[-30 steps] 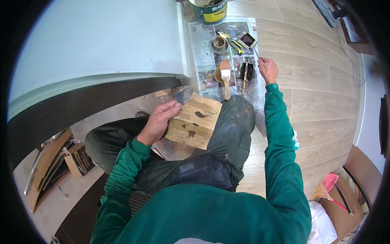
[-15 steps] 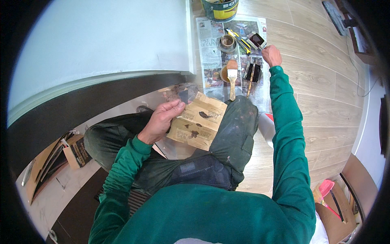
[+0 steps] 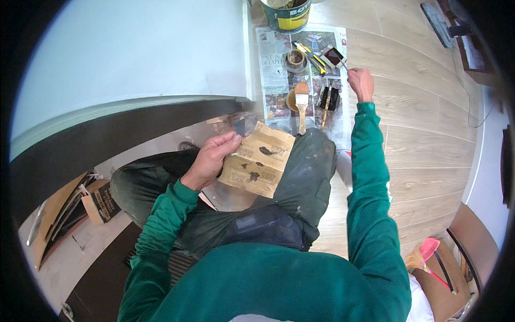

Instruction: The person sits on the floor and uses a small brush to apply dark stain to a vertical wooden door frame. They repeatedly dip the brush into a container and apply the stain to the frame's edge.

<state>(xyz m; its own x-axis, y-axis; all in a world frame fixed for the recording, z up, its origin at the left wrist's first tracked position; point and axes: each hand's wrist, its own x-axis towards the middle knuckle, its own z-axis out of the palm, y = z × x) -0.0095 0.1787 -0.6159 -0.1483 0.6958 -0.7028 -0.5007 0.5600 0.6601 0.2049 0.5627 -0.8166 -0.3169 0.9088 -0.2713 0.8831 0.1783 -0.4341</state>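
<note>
Compared with a second ago, my right hand [image 3: 360, 83] is reaching farther up the newspaper [image 3: 273, 70], away from the flat paintbrush [image 3: 301, 104] and toward the small dark tray [image 3: 333, 55] near the sheet's far corner. My grip there is closing on a thin, pale stick-like tool [image 3: 343, 65], its tip pointing up-left at the tray; I cannot tell what kind of tool it is. My left hand [image 3: 212, 156] is staying where it was, fingers pinching the left edge of the stained wooden board [image 3: 260, 165] that is resting across my knees.

The board's long axis is running from lower left to upper right, its far corner pointing toward the newspaper. The paintbrush is lying with its handle toward me and its bristles away, over a small round lid.

The newspaper's left edge is lying just beside the pale cabinet [image 3: 134, 59]; the green paint bucket [image 3: 287, 16] is standing at its top edge. To the right, bare wooden floor [image 3: 418, 129] is giving my right arm open room.
</note>
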